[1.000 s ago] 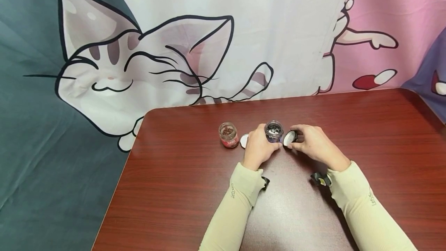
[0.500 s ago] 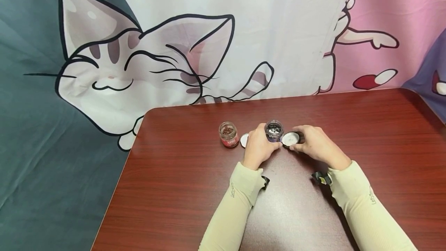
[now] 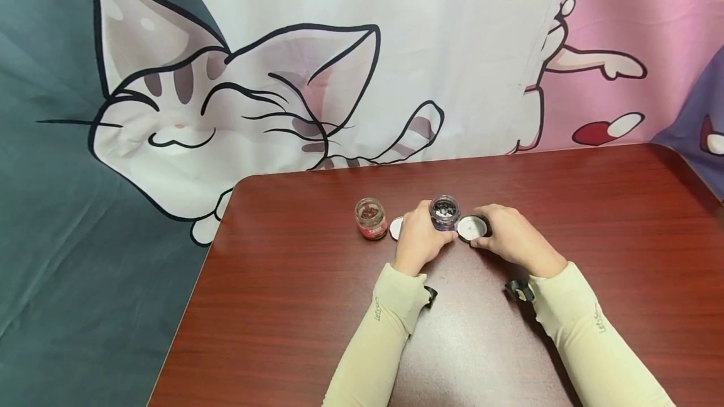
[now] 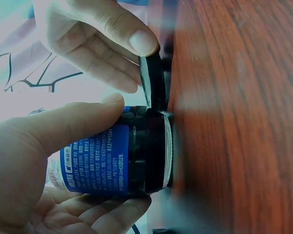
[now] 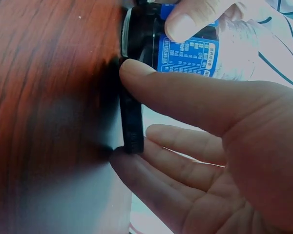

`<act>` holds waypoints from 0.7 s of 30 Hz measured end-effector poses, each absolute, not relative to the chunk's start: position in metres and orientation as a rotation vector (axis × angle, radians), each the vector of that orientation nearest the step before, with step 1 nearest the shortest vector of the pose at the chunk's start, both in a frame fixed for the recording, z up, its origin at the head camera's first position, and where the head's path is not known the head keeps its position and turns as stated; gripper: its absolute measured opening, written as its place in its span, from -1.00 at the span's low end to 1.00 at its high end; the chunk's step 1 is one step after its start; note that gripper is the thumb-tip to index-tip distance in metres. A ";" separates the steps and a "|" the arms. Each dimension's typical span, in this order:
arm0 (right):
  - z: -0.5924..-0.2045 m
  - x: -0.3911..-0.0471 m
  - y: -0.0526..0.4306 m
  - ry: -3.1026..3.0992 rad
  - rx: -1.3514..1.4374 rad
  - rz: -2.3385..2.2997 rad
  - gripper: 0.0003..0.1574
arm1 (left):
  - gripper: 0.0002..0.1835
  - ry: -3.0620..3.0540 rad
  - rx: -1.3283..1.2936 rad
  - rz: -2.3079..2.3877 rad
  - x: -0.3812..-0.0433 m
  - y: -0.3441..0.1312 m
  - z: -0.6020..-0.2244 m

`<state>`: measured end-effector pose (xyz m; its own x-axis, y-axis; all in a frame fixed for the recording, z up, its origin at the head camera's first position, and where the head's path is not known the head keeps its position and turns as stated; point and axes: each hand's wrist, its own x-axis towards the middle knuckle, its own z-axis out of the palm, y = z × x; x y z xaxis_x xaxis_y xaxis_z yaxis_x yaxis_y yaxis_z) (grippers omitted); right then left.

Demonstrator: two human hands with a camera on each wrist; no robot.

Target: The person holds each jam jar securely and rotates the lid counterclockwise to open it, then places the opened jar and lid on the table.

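A glass jar with a blue label (image 3: pixel 444 212) and dark contents stands upright with its mouth uncovered. My left hand (image 3: pixel 417 238) grips it around the side, thumb across the label in the left wrist view. Just right of the jar is a round black lid (image 3: pixel 472 228), its white inside facing up. My right hand (image 3: pixel 513 238) pinches this lid at the rim between thumb and fingers. Seen from the right wrist, the lid (image 5: pixel 131 124) lies flat at the table surface, close beside the jar's base.
Left of my left hand stands a second open glass jar (image 3: pixel 371 220) with a red label and reddish-brown contents. Beside it lies a white disc (image 3: pixel 396 227), partly hidden by my left hand. A cartoon-print cloth (image 3: pixel 481 61) hangs behind the table's far edge.
The right hand has lowered the lid from a tilted pose to flat on the table, white side up. The left hand and its jar have stayed in place.
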<state>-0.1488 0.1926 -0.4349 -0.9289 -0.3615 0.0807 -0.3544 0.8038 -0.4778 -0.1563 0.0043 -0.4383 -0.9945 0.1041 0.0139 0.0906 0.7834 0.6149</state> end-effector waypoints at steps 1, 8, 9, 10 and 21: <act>-0.435 -0.149 0.192 2.970 -0.592 -0.781 -0.36 | -0.31 2.947 0.164 1.014 -0.156 0.004 -0.439; -0.439 -0.149 0.191 2.990 -0.615 -0.765 -0.37 | -0.30 2.957 0.168 1.005 -0.157 0.004 -0.438; -0.440 -0.149 0.191 2.992 -0.621 -0.763 -0.37 | -0.30 2.959 0.165 1.004 -0.157 0.003 -0.439; -0.440 -0.149 0.191 2.995 -0.627 -0.760 -0.36 | -0.30 2.959 0.164 1.004 -0.157 0.003 -0.439; -0.442 -0.148 0.192 2.990 -0.673 -0.796 -0.25 | -0.28 2.956 0.181 1.000 -0.156 0.002 -0.441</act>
